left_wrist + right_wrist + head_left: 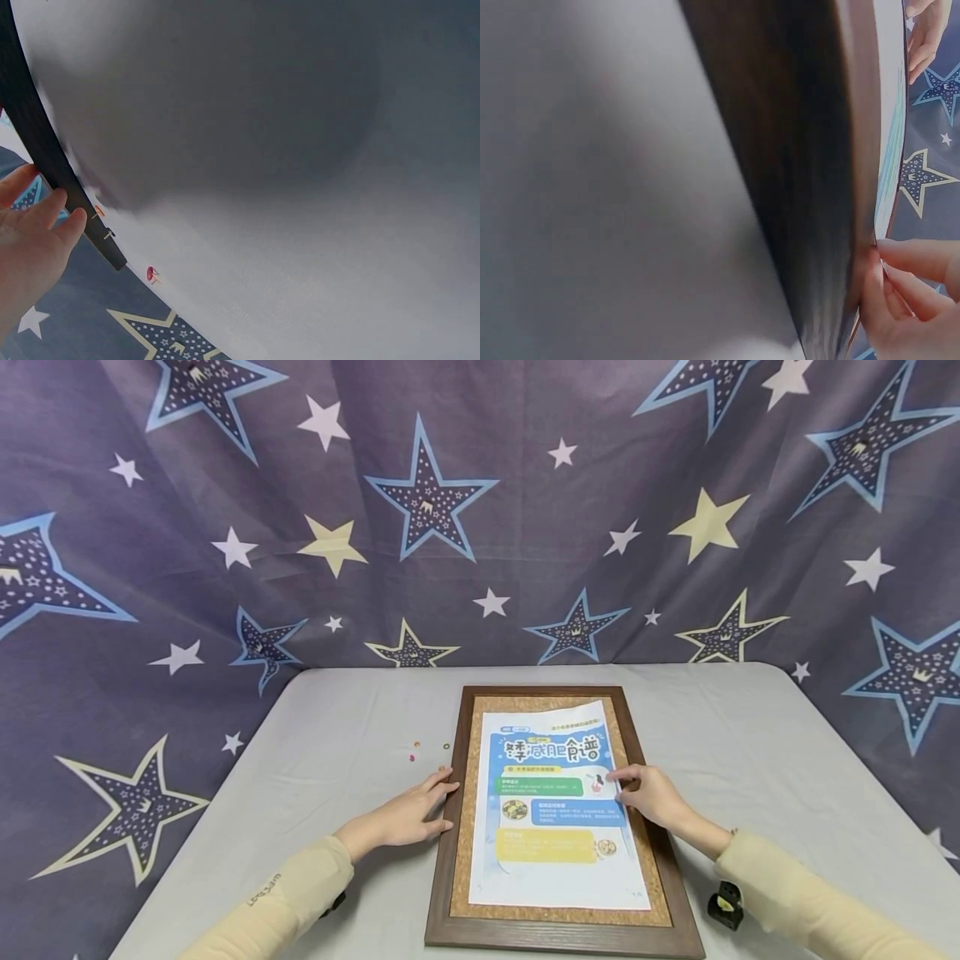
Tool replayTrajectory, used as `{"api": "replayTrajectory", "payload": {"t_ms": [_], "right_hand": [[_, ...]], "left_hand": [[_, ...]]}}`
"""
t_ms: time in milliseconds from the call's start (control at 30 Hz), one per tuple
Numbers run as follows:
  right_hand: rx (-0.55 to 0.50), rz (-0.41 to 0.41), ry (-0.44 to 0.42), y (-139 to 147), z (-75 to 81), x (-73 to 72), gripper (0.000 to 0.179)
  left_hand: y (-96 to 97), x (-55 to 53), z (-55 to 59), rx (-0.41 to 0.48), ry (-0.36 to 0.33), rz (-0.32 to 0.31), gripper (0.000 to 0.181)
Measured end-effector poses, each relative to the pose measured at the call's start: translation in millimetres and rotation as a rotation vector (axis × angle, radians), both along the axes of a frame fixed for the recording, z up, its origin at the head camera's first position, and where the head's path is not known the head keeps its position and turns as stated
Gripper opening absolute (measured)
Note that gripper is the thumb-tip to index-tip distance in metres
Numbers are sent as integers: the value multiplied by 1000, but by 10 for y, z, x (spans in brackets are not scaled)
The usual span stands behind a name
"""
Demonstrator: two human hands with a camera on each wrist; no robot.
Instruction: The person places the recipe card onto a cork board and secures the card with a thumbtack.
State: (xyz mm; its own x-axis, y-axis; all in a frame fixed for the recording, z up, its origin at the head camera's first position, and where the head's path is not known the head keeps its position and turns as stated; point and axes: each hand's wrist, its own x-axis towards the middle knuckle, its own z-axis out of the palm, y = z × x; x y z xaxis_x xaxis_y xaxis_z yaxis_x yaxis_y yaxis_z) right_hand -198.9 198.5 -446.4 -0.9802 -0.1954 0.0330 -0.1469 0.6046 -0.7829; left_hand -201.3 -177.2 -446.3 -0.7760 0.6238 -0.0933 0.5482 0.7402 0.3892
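Note:
A cork board (555, 920) with a dark brown wooden frame (517, 933) lies on the table. On its cork is a printed paper sheet (555, 881) with a blue heading and green, blue and yellow boxes; its top right corner stands slightly raised. My right hand (654, 795) pinches the sheet's right edge between thumb and fingers, as the right wrist view also shows. Along the frame's left side, my left hand (405, 814) rests with fingers spread and extended, touching the wood. The left wrist view shows its fingertips (56, 199) against the frame's dark edge (45, 135).
Left of the board's upper part lie a few small push pins (412, 758), seen closer in the left wrist view, one with a pink-red head (152, 274). A grey cloth (360, 718) covers the table. Behind it hangs a purple-grey curtain (525, 543) with stars.

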Motion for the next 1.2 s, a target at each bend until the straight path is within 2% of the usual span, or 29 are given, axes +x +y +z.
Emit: {"api": "replayTrajectory", "payload": {"t_ms": [400,700,900,1200], "right_hand": [[47,16,47,17,-5,11,26],[113,90,203,46,-30,-3,34],[256,216,285,122,-14,2,39],[387,426,301,257,-4,-4,58]], "left_hand": [[3,0,0,-2,-3,-5,56],[11,3,18,-4,-2,-3,57],[9,10,19,-6,-8,-2,57],[-2,6,-1,-6,-5,0,56]]}}
